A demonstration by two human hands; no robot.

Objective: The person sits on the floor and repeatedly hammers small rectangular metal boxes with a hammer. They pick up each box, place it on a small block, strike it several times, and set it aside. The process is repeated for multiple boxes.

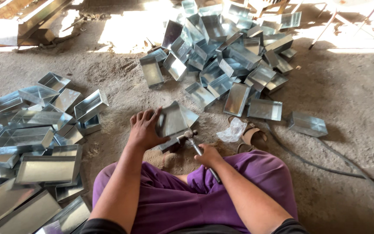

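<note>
the left hand (146,128) spreads its fingers flat over a tin tray (174,120), pinning it tilted on a small block (172,144) so an edge sits steady. the right hand (207,154) is closed round a hammer (198,147), its head just beside that edge. trays lie heaped left of the left hand (31,143) and beyond both hands (226,56).

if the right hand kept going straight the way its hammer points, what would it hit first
Most likely the metal tray that the left hand steadies. The right hand grips a hammer whose head sits right at the tray's lower edge, over a small block. Whether they already touch is unclear.
</note>
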